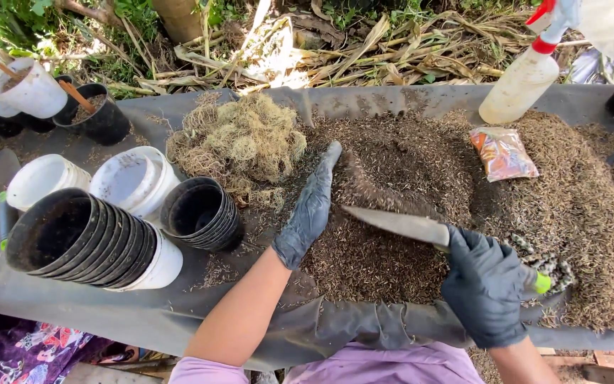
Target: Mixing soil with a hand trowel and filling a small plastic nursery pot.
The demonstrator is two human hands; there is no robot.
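Gloved, your right hand [485,288] clenches the stiff trowel [406,226] by its handle; left hand [310,210] flat, released — loose, light husk mix [385,263] spills easily.

I have one view only, from the head camera, looking steeply down and forward over the grey sheet [51,299] from close in. The near edge runs along the bottom, ground litter [392,43] along the top.
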